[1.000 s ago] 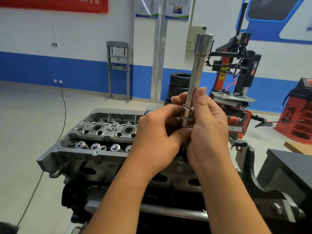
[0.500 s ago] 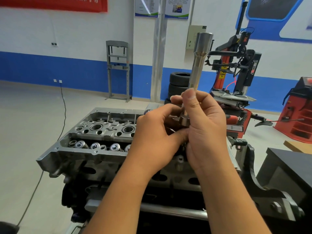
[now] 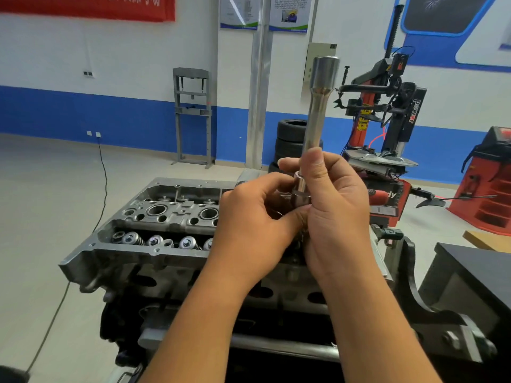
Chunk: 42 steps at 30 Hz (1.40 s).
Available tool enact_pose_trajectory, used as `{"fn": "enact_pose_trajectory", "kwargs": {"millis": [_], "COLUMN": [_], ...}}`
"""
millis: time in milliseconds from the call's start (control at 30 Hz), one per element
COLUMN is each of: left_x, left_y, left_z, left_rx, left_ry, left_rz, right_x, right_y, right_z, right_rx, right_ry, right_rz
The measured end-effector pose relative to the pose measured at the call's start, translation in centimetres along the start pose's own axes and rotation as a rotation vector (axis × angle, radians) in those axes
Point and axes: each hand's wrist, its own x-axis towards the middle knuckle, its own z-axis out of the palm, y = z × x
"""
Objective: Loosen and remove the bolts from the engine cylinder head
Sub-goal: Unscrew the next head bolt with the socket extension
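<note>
Both hands on the long socket tool

While the right hand (image 3: pixel 336 205) grips the upright metal extension bar (image 3: pixel 318 114), the left hand (image 3: pixel 257 217) pinches what looks like the socket (image 3: pixel 300 194) at its lower end. Below them sits the cylinder head (image 3: pixel 154 225), its bolts hard to make out.

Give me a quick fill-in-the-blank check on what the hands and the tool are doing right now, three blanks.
1. The long extension bar points ____ from the hands.
2. The right hand holds the bar with its ____ pressed against the shaft.
3. The left hand pinches near the socket, above the ____ head, whose valve springs are exposed.

Missing words: up; thumb; cylinder
</note>
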Motion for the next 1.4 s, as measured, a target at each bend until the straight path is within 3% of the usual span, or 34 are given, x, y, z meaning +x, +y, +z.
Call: {"fn": "enact_pose_trajectory", "kwargs": {"millis": [167,400,567,833,1000,1233,1400], "left_x": [0.18,0.08,0.20,0.21,0.28,0.21,0.28], "left_y": [0.36,0.00,0.23,0.04,0.33,-0.10,0.11], "left_z": [-0.57,-0.08,-0.72,-0.24,-0.74,-0.13,-0.69], "left_rx": [-0.099,-0.049,-0.129,-0.053,-0.081,-0.031,-0.092], "left_ry": [-0.181,-0.009,-0.190,-0.039,-0.211,-0.027,-0.190], "left_rz": [0.023,-0.009,0.028,-0.008,-0.008,-0.027,0.019], "right_x": [0.06,-0.02,0.01,-0.01,-0.03,-0.09,-0.03], "right_y": [0.10,-0.01,0.18,-0.05,0.04,-0.01,0.10], "right_z": [0.06,0.00,0.01,-0.05,0.02,0.01,-0.15], "right_rx": [-0.011,-0.004,-0.049,0.020,-0.019,0.032,-0.006], "right_ry": [0.022,-0.022,-0.009,0.009,0.033,-0.010,0.016], "right_rz": [-0.005,-0.010,-0.025,0.008,-0.018,-0.005,-0.055]}}
